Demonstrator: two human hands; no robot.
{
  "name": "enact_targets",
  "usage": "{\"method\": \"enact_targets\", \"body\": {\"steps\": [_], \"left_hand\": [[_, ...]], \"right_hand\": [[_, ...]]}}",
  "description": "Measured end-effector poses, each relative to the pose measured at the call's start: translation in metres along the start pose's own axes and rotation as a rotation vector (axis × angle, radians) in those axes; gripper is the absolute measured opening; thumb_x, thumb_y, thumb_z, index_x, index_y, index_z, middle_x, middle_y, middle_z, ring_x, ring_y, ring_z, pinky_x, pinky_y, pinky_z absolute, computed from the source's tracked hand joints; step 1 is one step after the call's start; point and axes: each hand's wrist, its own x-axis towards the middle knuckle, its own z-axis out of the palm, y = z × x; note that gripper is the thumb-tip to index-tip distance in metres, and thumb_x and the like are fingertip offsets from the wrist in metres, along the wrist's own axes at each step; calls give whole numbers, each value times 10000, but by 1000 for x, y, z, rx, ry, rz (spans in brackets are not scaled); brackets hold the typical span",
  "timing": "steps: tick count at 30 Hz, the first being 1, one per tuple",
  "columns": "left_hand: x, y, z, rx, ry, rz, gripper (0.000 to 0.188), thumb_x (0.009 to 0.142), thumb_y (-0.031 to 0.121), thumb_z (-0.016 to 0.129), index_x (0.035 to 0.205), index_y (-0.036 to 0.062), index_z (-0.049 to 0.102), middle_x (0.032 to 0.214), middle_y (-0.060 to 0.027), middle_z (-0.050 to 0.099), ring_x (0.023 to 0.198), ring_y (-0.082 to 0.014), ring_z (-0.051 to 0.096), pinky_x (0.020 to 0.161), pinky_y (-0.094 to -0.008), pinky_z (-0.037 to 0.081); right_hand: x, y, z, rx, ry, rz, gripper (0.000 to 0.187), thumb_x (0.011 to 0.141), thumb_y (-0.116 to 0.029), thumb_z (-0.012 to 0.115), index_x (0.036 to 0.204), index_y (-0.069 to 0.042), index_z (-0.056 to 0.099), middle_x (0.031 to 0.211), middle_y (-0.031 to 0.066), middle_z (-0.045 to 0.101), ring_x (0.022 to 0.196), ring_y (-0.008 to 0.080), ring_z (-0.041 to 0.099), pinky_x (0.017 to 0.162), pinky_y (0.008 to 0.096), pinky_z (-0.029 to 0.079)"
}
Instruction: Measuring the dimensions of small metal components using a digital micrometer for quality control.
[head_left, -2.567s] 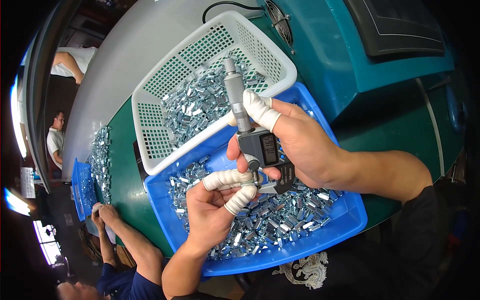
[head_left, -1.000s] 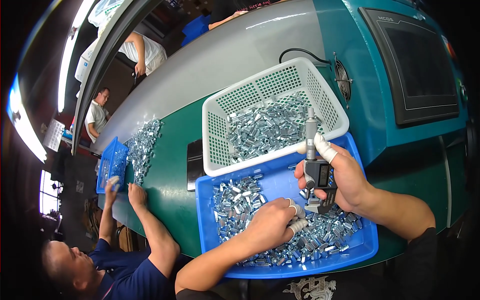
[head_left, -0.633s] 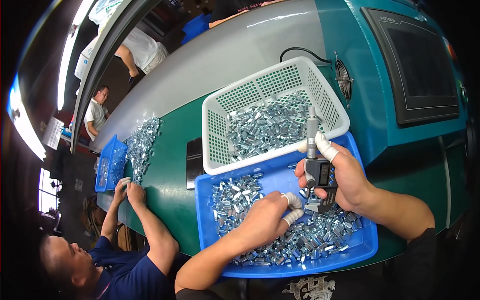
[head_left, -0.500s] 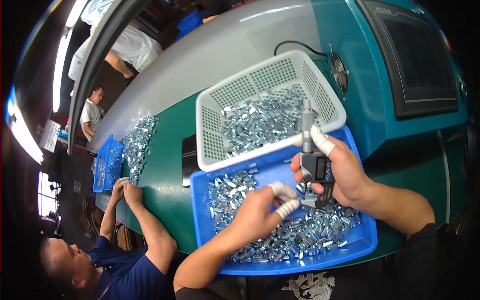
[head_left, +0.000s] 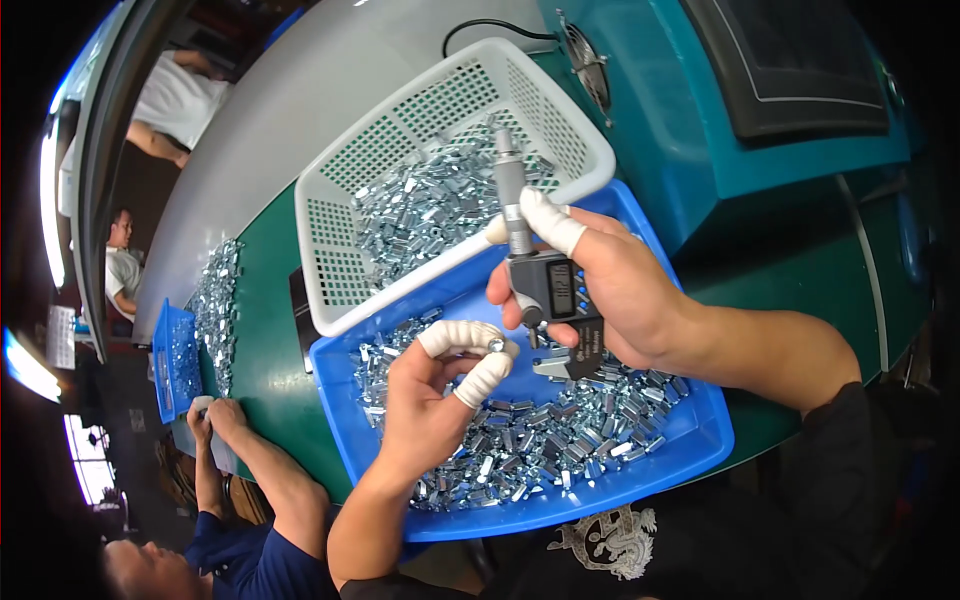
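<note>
My left hand [head_left: 425, 400], with white covers on its thumb and forefinger, pinches a small metal hex piece [head_left: 496, 345] whose round end shows between the fingertips. A digital micrometer [head_left: 546, 284] with a grey barrel is gripped in my right hand [head_left: 640, 290], its covered thumb against the barrel. The jaw of the micrometer points down, a little right of the pinched piece and apart from it. Below both hands lies a blue tray [head_left: 535, 522] holding many loose shiny metal hex pieces [head_left: 560, 440].
A white perforated basket [head_left: 316, 205] with more metal pieces rests on the tray's far edge. To the right stands a teal machine [head_left: 770, 170] with a dark screen. At left, a co-worker's hands [head_left: 215, 412] are near a small blue basket [head_left: 163, 365] and a pile of pieces [head_left: 215, 310].
The view has shifted, so tray and basket sit further left. My left hand has turned up, showing the end of the metal piece; my right hand still holds the micrometer, its display now facing me.
</note>
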Motion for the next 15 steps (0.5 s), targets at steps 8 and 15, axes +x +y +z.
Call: {"method": "enact_targets", "body": {"steps": [8,15], "left_hand": [[-7,-1,5,-5,43,18,216,798,69,709,944,16,560,874,-8,578,783,-74,540,731,-235,450],[-8,2,9,-208,3,-38,268,859,11,613,1125,-10,579,1025,-72,618,916,-138,590,830,-279,484]], "right_hand": [[-5,-2,6,-47,47,27,458,970,-437,359,1094,-19,501,826,118,616,666,150,620,391,212,406],[-7,-3,11,-50,67,41,453,968,-442,363,1094,-31,504,821,107,615,654,131,618,391,211,406]]}}
